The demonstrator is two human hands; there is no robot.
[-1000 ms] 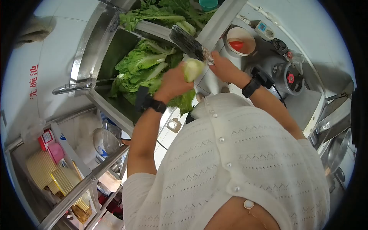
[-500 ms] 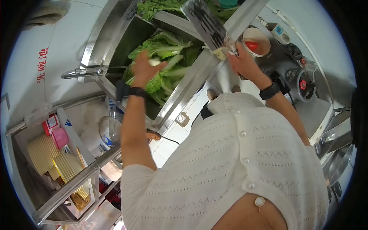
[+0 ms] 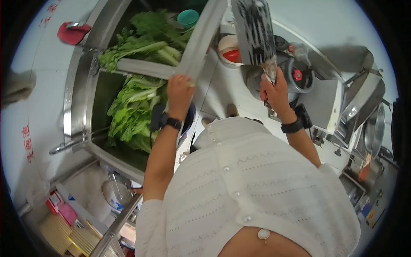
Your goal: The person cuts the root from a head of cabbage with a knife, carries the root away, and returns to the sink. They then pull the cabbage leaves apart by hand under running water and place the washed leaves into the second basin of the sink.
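My right hand (image 3: 275, 92) is wrapped round the handle of a cleaver (image 3: 255, 32), whose broad blade points up and away and carries dark and light streaks. Curled fingers show on my left hand (image 3: 180, 92), which is over the front rim of the steel sink (image 3: 190, 60); a small pale bit shows beside the fingers, and what they hold is hidden. Leafy cabbage (image 3: 135, 109) lies in the nearer basin, left of that hand. More leafy greens (image 3: 147, 43) lie in the farther basin, beyond the divider (image 3: 143, 68).
A green bowl (image 3: 188, 18) sits in the farther basin. A faucet (image 3: 68, 145) reaches over the nearer basin's left edge. Beyond the sink, a white bucket (image 3: 229, 45) with something red stands near a gas stove part with a red knob (image 3: 297, 75). Stacked plates (image 3: 58, 229) fill a lower-left rack.
My left hand has moved from above the cabbage to the sink's front rim, its fingers now curled. My right hand still holds the cleaver, now farther from the sink. The view has turned right.
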